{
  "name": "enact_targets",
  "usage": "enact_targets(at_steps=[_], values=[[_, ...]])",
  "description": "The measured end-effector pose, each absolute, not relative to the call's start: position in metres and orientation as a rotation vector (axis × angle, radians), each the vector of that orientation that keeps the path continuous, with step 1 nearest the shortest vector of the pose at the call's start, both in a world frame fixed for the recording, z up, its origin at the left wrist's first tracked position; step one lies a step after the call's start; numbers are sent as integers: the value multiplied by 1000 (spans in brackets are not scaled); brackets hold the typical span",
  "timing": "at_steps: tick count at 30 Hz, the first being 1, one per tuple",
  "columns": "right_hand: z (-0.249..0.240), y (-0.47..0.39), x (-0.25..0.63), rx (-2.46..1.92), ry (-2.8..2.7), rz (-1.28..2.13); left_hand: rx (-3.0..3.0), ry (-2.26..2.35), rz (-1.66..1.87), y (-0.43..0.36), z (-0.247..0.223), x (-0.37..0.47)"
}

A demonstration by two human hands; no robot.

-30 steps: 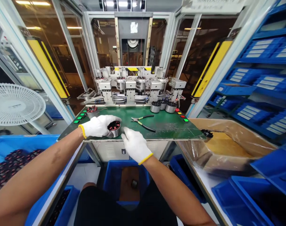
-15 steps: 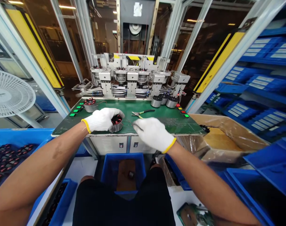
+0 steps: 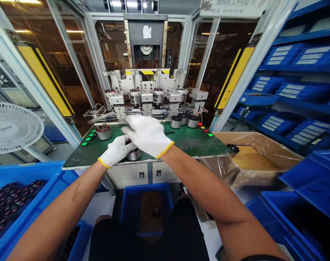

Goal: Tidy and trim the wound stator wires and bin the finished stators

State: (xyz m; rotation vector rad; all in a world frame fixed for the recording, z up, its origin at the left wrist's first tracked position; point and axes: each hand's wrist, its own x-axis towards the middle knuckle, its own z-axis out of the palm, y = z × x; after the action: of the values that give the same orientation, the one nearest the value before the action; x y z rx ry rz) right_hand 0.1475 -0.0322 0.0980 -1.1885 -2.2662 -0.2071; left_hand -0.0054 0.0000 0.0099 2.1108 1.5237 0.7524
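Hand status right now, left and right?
Left hand: closed, holding the round metal part.
Right hand: overlaps that part in view; grip partly hidden, so open or closed can't be told.

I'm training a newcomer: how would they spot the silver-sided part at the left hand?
From the machine, drop to the green tabletop, front edge, left of middle. There is the silver-sided part, top mostly hidden by left hand and right hand. It alone is at the hands; the red-topped part farther left and three dark-topped parts at right stand clear.
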Motion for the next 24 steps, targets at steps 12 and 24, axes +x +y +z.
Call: enact_targets(at_steps=[12, 24], values=[[-20, -63, 177, -1654, -2376, -292, 1785, 1198, 804, -7, 7, -13], [-17, -44, 176, -1159, -2453, 321, 1865, 1231, 859, -5, 6, -3]])
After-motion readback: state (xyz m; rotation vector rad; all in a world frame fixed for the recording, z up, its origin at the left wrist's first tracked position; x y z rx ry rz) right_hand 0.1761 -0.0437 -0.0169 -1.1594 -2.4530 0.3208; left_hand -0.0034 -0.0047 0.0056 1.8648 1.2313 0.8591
